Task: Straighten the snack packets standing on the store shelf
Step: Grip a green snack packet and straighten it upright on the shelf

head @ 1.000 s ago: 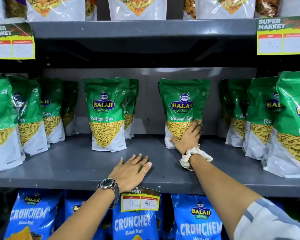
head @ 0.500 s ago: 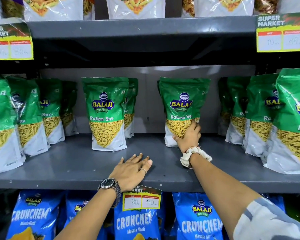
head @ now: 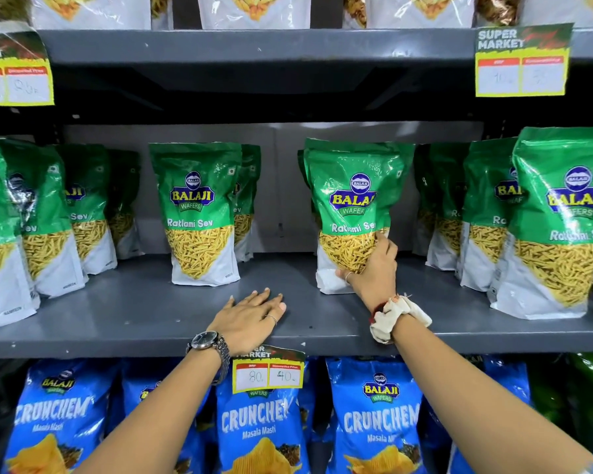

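Head view, close, facing the grey shelf (head: 124,313) straight on

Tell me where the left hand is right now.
The left hand lies flat, palm down, on the grey shelf near its front edge, just above the yellow price tag.

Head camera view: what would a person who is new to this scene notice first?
First, the right hand gripping the lower part of a green Ratlami Sev packet standing at the middle of the grey shelf. Next, the left hand lying flat near the shelf's front edge. Below, blue Crunchem packets fill the lower shelf.
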